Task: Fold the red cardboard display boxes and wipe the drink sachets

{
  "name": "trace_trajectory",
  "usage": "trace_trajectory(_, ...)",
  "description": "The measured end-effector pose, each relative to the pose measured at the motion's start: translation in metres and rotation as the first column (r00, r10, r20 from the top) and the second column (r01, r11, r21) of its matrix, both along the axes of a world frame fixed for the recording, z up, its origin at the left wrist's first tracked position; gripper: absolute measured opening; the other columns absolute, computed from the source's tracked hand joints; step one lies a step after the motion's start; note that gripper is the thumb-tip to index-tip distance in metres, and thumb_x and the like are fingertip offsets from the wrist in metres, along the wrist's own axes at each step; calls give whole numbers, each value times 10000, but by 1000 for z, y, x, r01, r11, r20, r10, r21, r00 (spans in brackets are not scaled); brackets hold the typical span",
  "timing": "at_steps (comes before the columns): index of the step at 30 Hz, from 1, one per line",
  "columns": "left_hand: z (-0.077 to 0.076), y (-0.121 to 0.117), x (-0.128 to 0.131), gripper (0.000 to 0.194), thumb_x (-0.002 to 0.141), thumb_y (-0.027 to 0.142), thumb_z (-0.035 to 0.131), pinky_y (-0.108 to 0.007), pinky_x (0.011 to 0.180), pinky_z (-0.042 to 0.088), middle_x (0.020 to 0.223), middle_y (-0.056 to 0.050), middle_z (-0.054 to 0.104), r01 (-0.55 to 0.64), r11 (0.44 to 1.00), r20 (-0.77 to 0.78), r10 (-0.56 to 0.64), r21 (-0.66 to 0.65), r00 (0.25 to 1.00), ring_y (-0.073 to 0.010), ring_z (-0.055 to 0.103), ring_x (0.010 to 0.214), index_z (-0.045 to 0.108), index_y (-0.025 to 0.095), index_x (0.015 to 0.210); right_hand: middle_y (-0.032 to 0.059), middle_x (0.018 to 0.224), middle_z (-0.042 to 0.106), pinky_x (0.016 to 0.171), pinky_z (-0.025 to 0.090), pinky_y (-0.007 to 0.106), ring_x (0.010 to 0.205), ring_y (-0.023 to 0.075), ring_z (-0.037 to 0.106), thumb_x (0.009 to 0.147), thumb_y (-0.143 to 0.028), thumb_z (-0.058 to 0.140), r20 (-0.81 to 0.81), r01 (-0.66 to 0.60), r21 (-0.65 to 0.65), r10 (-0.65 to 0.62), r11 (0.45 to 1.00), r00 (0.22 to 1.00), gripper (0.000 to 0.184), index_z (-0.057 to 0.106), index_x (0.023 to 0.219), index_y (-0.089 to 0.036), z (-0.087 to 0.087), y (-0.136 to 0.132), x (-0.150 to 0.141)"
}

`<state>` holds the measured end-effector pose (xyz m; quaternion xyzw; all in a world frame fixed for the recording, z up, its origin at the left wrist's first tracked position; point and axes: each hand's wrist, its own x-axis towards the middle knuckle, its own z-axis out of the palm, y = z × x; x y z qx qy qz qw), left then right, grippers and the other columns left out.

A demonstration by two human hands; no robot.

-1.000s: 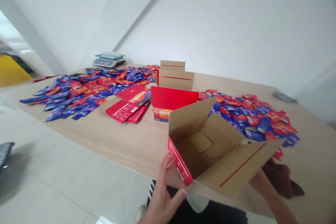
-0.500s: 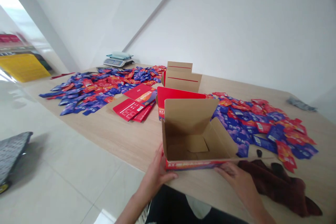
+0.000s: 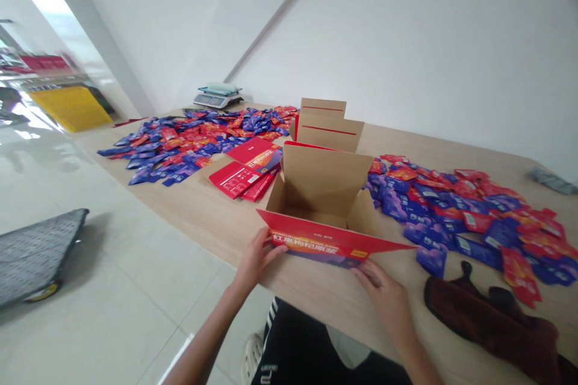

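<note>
A red and purple printed cardboard box (image 3: pixel 325 242) stands at the table's near edge, its lid side up and its brown inside partly showing. The front flap leans outward toward me, and the back flap is upright. My left hand (image 3: pixel 258 257) grips the front left corner, thumb along the printed face. At the lower right front corner, my right hand (image 3: pixel 383 287) holds the box with thumb and fingers. Its interior floor is mostly hidden behind the front flap. Just behind stands another open box (image 3: pixel 332 126) with raised brown flaps.
Flattened red cartons (image 3: pixel 246 171) lie to the left. Red and purple sachets spread in a left pile (image 3: pixel 194 138) and a right pile (image 3: pixel 469 210). A scale (image 3: pixel 218 98) stands far back. A dark brown cloth (image 3: pixel 492 325) lies near right; a cart (image 3: pixel 40 255) is on the floor.
The box's front flap now stands up and leans outward, where earlier the front edge was low and the inside more visible. Both hands stay on the box's front corners. The view has shifted.
</note>
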<state>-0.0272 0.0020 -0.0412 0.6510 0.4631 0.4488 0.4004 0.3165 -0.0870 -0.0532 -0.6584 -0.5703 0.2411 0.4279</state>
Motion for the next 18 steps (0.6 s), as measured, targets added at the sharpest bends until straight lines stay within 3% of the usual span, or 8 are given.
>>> trace_trajectory(18, 14, 59, 25, 548, 965, 454, 679, -467, 1089, 545, 1445, -101, 639, 144, 989, 73, -146, 32, 987, -288, 672, 1239, 533, 214, 1436, 108, 1185, 771, 991, 576, 439, 1074, 294, 751, 917, -655, 589, 14, 20, 26, -21, 999, 1000, 600, 663, 1298, -197, 5, 44, 1)
